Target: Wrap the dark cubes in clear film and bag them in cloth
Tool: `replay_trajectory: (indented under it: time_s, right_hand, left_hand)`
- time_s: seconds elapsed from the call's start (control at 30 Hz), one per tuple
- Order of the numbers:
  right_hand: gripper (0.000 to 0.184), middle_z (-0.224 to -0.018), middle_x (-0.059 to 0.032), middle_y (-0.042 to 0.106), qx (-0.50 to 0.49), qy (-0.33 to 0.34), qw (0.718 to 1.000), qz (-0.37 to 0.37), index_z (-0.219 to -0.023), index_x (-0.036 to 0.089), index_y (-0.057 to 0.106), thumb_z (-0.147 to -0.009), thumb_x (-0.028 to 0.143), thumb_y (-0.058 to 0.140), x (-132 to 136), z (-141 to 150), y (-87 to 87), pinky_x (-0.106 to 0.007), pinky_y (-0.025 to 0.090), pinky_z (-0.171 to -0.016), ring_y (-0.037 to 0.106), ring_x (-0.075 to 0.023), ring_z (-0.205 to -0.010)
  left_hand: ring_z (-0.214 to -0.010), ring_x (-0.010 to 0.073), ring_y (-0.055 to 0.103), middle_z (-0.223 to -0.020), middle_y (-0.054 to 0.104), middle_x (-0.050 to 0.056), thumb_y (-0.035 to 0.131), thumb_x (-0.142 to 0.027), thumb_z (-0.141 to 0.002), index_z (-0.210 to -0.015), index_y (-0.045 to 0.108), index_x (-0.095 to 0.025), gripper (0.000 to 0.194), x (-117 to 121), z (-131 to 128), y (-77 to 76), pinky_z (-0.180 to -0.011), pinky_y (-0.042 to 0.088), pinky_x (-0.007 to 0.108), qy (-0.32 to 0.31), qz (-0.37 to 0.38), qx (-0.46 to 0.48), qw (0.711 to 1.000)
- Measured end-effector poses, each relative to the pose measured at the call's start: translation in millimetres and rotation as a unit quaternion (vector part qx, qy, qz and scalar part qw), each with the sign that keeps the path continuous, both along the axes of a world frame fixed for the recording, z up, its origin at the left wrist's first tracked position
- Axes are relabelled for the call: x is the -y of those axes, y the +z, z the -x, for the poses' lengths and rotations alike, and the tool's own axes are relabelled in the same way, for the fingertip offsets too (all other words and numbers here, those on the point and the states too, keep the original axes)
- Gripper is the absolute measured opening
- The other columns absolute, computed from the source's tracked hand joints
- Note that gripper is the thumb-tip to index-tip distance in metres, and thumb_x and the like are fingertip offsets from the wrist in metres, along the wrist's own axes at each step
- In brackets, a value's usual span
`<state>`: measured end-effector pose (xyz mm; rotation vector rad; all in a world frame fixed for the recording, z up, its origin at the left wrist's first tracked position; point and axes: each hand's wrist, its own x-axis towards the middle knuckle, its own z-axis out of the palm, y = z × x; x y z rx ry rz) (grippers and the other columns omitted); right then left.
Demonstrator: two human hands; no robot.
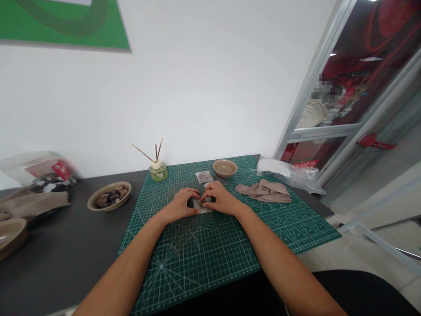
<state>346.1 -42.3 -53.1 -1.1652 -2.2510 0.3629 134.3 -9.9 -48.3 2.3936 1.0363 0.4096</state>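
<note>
A small greyish-white square sheet point(205, 210) lies on the green cutting mat point(210, 254) between my two hands. From the left, my left hand point(180, 205) curls around the sheet, thumb at its near edge and fingertips at the far side. My right hand point(221, 198) comes in from the right, thumb and forefinger close together over the sheet. A small brownish bit shows at its fingertips, too small to name. Just beyond the hands lies another greyish-white square point(204, 177), and a further pale piece is partly covered by my right hand.
A shallow tan bowl point(225, 168) stands behind my right hand, a crumpled brown cloth point(265, 191) and clear plastic bag point(296, 175) farther right. A reed diffuser point(158, 170) stands back left. Left are a bowl of brown chunks point(126, 202), another cloth point(36, 205), a jar point(42, 164) and a bowl point(16, 239).
</note>
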Motion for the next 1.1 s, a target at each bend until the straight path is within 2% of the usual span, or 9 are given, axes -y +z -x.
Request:
replay_trajectory:
  time_s: [0.13,0.23,0.33,0.5,0.63,0.83,1.1]
  right_hand:
    - [0.013,-0.100,-0.0063,0.059,0.006,-0.038,0.999,-0.009,-0.086,0.019,0.072,-0.074,0.020,0.075,-0.2,0.0,0.1,-0.039,0.037,-0.093,0.047,-0.0215,-0.100]
    - [0.014,-0.100,-0.0057,0.059,0.002,-0.019,1.000,-0.002,-0.085,0.019,0.071,-0.072,0.020,0.077,1.2,-0.3,0.7,-0.039,0.038,-0.093,0.048,-0.0213,-0.100]
    - [0.013,-0.098,-0.0051,0.059,0.003,0.000,1.000,-0.003,-0.088,0.021,0.071,-0.075,0.022,0.074,1.5,1.6,1.0,-0.039,0.037,-0.093,0.048,-0.0210,-0.100]
    - [0.012,-0.099,-0.0063,0.059,0.006,-0.040,0.999,-0.011,-0.084,0.019,0.069,-0.073,0.020,0.075,1.0,0.5,1.6,-0.040,0.038,-0.091,0.048,-0.0223,-0.099]
    - [0.013,-0.098,-0.0048,0.060,0.001,0.004,1.000,-0.005,-0.085,0.019,0.070,-0.073,0.019,0.075,1.3,1.2,1.2,-0.039,0.038,-0.093,0.049,-0.0208,-0.099]
    - [0.013,-0.099,-0.0062,0.060,0.005,-0.024,1.000,-0.010,-0.086,0.018,0.070,-0.074,0.017,0.075,0.5,0.8,1.5,-0.039,0.037,-0.093,0.048,-0.0212,-0.100]
    - [0.012,-0.100,-0.0042,0.058,-0.010,0.041,0.999,0.005,-0.081,0.019,0.069,-0.071,0.017,0.076,5.6,5.2,5.2,-0.038,0.037,-0.095,0.048,-0.0199,-0.101]
  left_hand:
    - [-0.126,0.0289,0.044,-0.129,0.056,0.005,0.072,-0.028,-0.068,-0.102,0.063,-0.024,0.036,0.3,-0.1,0.6,-0.107,0.032,0.047,-0.005,-0.001,-0.002,1.000]
    - [-0.126,0.0288,0.044,-0.129,0.055,0.006,0.072,-0.028,-0.069,-0.102,0.062,-0.023,0.035,1.6,-0.8,2.1,-0.108,0.031,0.047,-0.002,0.005,-0.003,1.000]
    - [-0.126,0.0287,0.044,-0.129,0.055,0.007,0.073,-0.028,-0.069,-0.103,0.062,-0.022,0.036,2.2,-1.5,2.9,-0.108,0.031,0.047,0.001,0.006,-0.003,1.000]
    - [-0.126,0.0285,0.044,-0.130,0.055,0.006,0.073,-0.025,-0.068,-0.101,0.062,-0.022,0.036,0.7,-0.9,1.3,-0.108,0.031,0.047,-0.004,0.004,-0.004,1.000]
    - [-0.125,0.0286,0.045,-0.128,0.056,0.006,0.073,-0.028,-0.069,-0.103,0.062,-0.023,0.036,0.8,-0.6,1.5,-0.107,0.032,0.046,-0.004,0.000,0.001,1.000]
    - [-0.126,0.0291,0.044,-0.130,0.055,0.007,0.073,-0.028,-0.068,-0.102,0.062,-0.023,0.036,0.9,0.1,2.2,-0.107,0.031,0.047,-0.006,0.000,-0.002,1.000]
    - [-0.123,0.0288,0.046,-0.127,0.057,0.007,0.075,-0.033,-0.068,-0.102,0.063,-0.023,0.037,1.1,-1.6,0.4,-0.105,0.034,0.046,0.001,-0.009,0.003,1.000]
